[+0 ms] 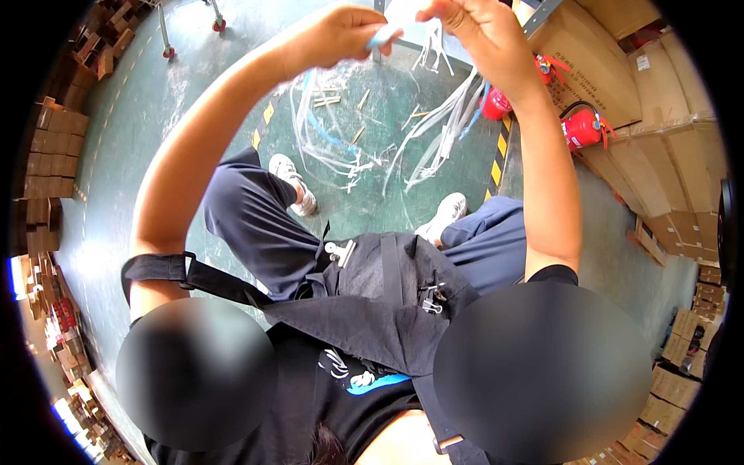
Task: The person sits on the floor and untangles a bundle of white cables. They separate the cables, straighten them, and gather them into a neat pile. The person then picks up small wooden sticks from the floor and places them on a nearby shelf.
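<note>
Now, judge everything from your right shoe (448,213): both hands are raised well ahead of it, side by side with a small gap between their fingertips. Your left hand (335,35), to the shoe's left, has its fingers closed on a small blue piece (380,37). That piece sits between the hands, its long axis slanting rightward and forward, so its free end points toward the other thumb; the left hand is clearly the nearer, as it holds it. Your right hand (492,46) is a little to the shoe's right, thumb and fingers curled near short strands (435,48); you cannot tell from here whether they grip them. Two bunches of clear strips trail over the floor (232,85) ahead of the shoe. The left bunch (329,138) is on the shoe's left, running away from you toward the left wrist; the right bunch (449,128) is straight ahead, slanting forward and rightward toward the right wrist. Whether either bunch is held cannot be seen. Thin sticks (357,136) lie ahead and left of the shoe, an extinguisher (577,130) ahead and right.
</note>
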